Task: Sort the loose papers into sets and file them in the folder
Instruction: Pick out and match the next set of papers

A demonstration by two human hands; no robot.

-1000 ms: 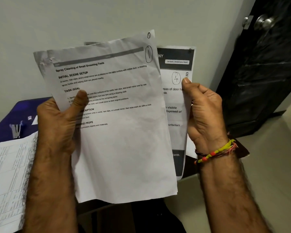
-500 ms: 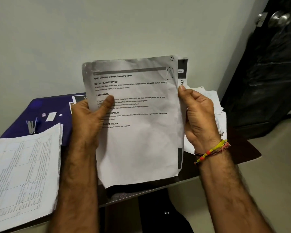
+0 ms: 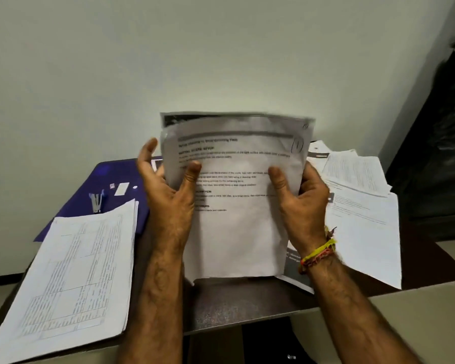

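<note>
I hold a small set of printed sheets (image 3: 236,232) upright over the table, its lower edge close to the tabletop. The front sheet carries text and a circled 1 at its top right. My left hand (image 3: 168,198) grips the set's left edge, thumb on the front, fingers spread behind. My right hand (image 3: 299,198) grips the right edge, thumb on the front. A blue folder (image 3: 84,200) lies flat at the back left. A stack of tabled sheets (image 3: 71,274) rests at the left. Loose papers (image 3: 362,206) are spread at the right.
A stapler (image 3: 97,202) and small white scraps (image 3: 121,189) lie on the blue folder. The dark table (image 3: 247,306) ends at a near edge just below the held sheets. A pale wall stands behind, and a dark door (image 3: 441,153) at the right.
The two sheets held apart have been brought together into one set. Both hands lowered it toward the table, and my right thumb moved onto the front sheet.
</note>
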